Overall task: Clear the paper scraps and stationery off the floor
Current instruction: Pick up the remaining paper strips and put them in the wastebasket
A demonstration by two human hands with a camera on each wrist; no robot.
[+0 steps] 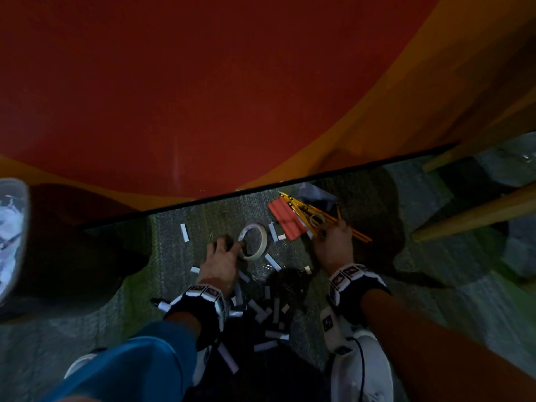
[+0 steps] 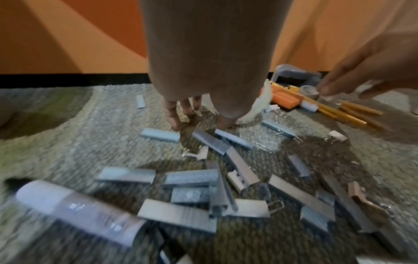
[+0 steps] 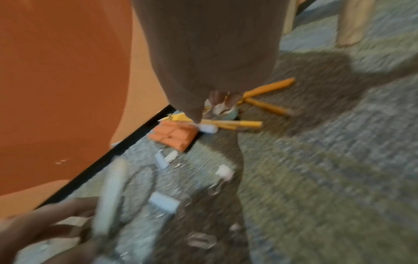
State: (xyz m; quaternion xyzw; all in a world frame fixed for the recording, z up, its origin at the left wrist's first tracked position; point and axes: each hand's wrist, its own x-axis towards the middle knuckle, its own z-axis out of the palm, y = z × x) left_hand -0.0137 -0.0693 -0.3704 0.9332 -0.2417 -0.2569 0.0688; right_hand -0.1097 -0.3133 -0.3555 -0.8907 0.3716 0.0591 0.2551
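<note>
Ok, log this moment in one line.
left hand: fingers at tape roll | right hand: on pencils | staple strips: still scattered on carpet

Carpet (image 2: 68, 142) rough looped pile; staple strips (image 2: 192, 177) dull grey metal; wall (image 1: 203, 82) smooth matt paint.

I see both my bare hands reaching down and forward, each wrist wrapped in a black band with white square markers. My left hand (image 1: 222, 258) sits lower and to the left, palm down, fingers spread and bent, fingertips (image 2: 181, 116) pressed downward. My right hand (image 1: 333, 242) stretches further ahead on the right, fingers curled at the tips; what they close on I cannot make out. A blue sleeve (image 1: 139, 369) covers my left forearm; my right forearm is bare
</note>
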